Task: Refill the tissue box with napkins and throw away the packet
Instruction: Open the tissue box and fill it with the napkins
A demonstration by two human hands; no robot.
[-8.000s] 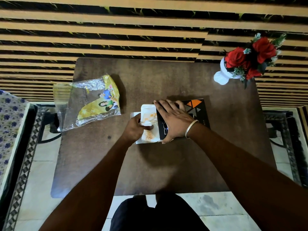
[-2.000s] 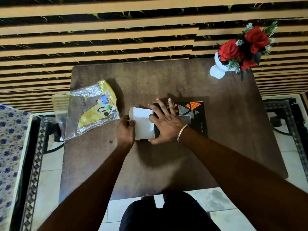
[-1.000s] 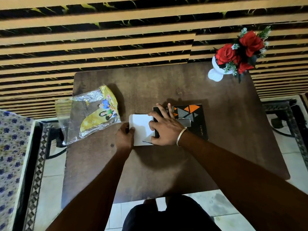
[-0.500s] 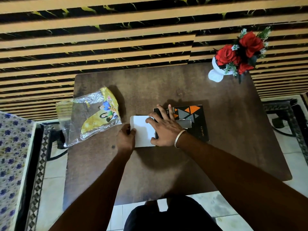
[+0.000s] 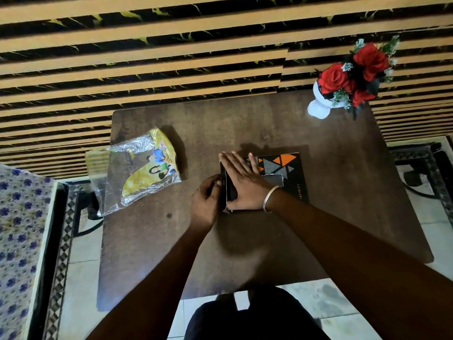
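The white end flap seen a moment ago is now folded shut, both hands (image 5: 228, 187) pressing the tissue box (image 5: 286, 173) closed, leaving the empty packet (image 5: 137, 175) to bin.

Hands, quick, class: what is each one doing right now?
Left hand: fingers curled against the end flap of the tissue box, pressing it shut.
Right hand: open, flat on top of the box.

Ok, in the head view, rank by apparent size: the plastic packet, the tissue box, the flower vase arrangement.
1. plastic packet, largest.
2. tissue box and flower vase arrangement: too close to rank. The right hand covers part of the box, and the flowers stand farther from the camera.
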